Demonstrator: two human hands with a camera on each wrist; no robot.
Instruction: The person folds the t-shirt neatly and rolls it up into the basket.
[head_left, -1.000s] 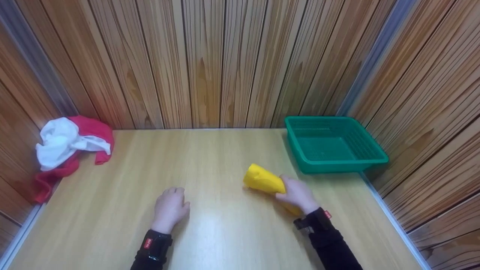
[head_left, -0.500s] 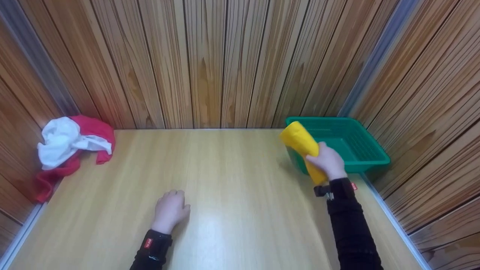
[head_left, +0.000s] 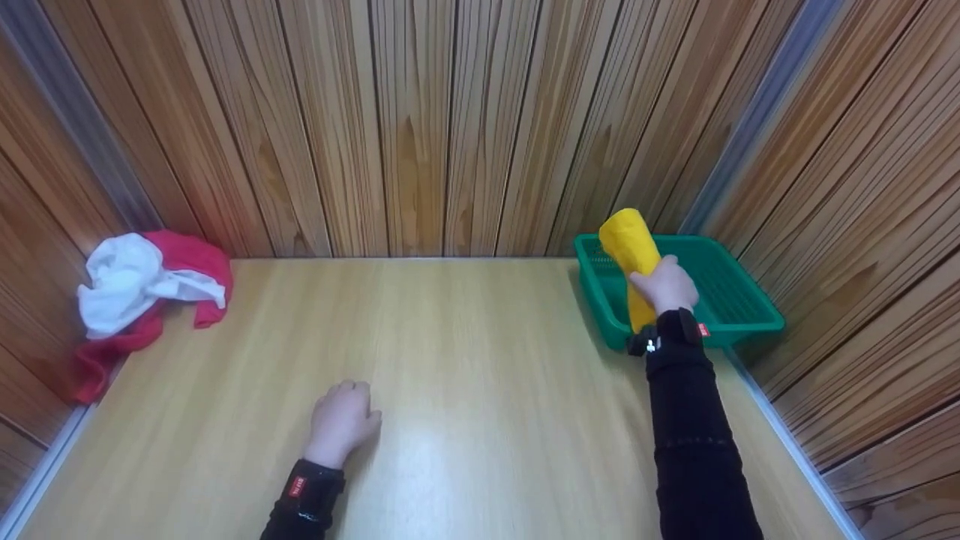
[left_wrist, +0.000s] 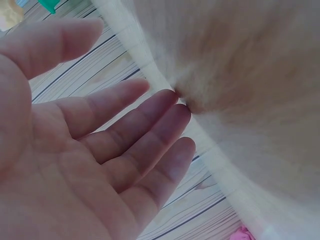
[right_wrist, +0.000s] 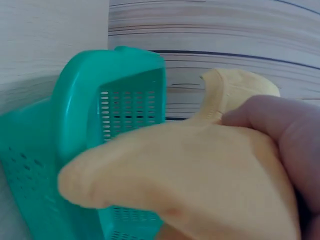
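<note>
My right hand (head_left: 666,285) grips a folded or rolled yellow cloth (head_left: 631,244) over the green plastic basket (head_left: 757,307). In the right wrist view the thumb presses on the yellow cloth (right_wrist: 175,170), where a stitched edge shows. One end of the cloth hangs at the basket's near left rim; part of its lower side is hidden by the hand and basket. My left hand (head_left: 341,420) rests palm down at the front left of the table, holding nothing. The left wrist view shows its fingers (left_wrist: 150,140) loosely bent, fingertips touching the tabletop.
A white cloth (head_left: 120,281) lies heaped on a red cloth (head_left: 199,262) in the back left corner. The basket stands in the back right corner. Wood-panelled walls (head_left: 412,127) close in the wooden table (head_left: 450,360) at the back and both sides.
My right hand has carried the yellow cloth off the table, back and to the right, to above the green basket. The left hand has stayed in place.
</note>
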